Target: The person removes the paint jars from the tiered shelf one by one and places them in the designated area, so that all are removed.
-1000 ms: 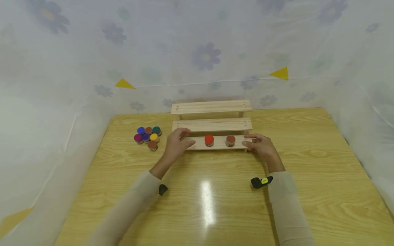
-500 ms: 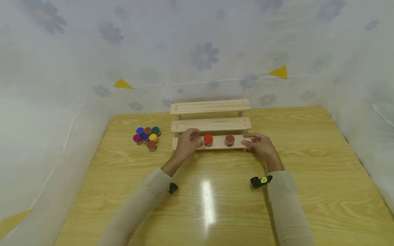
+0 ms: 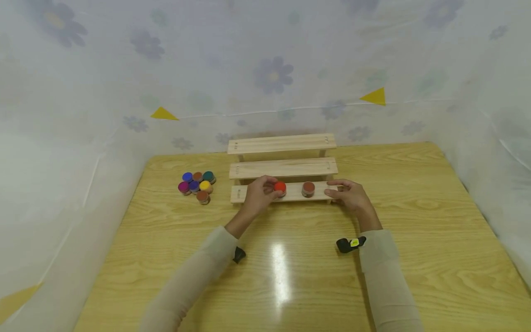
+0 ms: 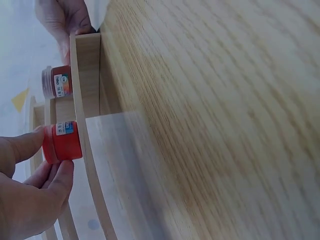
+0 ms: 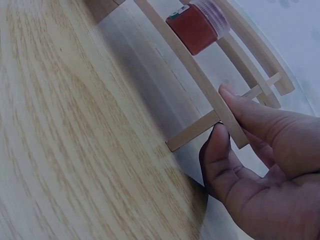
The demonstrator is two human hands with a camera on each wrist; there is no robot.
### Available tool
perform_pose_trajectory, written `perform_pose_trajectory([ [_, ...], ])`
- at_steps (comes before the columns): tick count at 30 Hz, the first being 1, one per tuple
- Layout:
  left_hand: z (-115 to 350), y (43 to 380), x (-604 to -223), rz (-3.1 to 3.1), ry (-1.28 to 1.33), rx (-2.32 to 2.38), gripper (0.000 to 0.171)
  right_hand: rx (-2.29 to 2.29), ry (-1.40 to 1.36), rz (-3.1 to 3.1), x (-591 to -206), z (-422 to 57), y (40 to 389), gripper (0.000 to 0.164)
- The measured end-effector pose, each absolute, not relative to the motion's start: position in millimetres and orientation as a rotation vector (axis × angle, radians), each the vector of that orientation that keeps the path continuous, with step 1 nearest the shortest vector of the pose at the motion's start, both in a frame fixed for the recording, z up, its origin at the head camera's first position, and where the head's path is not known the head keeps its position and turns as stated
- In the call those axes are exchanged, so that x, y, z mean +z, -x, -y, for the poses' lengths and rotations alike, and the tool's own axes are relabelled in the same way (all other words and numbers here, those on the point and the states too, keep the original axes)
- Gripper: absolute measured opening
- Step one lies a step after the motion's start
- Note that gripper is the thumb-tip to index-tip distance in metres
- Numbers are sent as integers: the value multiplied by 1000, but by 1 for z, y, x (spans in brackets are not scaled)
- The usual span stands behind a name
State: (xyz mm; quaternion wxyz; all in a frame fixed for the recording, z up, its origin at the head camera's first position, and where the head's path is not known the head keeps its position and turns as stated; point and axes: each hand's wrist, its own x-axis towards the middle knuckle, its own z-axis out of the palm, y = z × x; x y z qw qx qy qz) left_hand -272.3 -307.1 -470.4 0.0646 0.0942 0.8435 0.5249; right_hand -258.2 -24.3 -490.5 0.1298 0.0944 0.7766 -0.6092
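A three-step wooden rack (image 3: 284, 168) stands toward the back of the table. On its lowest step sit a small red paint jar (image 3: 280, 186) and, to its right, a reddish-brown paint jar (image 3: 308, 188) with a clear lid. My left hand (image 3: 259, 197) pinches the red jar between thumb and fingers; in the left wrist view the jar (image 4: 62, 142) stands upright at the step's front edge. With the right hand (image 3: 353, 197) I grip the right end of the lowest step. Thumb and fingers lie on opposite faces of that plank (image 5: 231, 120) in the right wrist view.
Left of the rack, several paint jars (image 3: 195, 186) in blue, purple, magenta, green, yellow and brown stand close together on the wooden table (image 3: 315, 276). A flowered white sheet (image 3: 199, 69) with yellow triangles rises behind the table and at its sides.
My left hand has moved right along the lowest step, from its left end to the red jar, and has taken hold of it. The right hand has stayed at the step's right end.
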Motion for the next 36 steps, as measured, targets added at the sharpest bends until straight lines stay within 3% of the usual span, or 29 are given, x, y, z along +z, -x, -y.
perform_pose_trajectory([
  [22,325,269,-468,-2621,-256,1548,36,-1768,-288,-2213,-460,37,246,52],
  [36,353,272,-468,-2638,-222,1618,35,-1784,-297,-2232,-492,25,260,57],
])
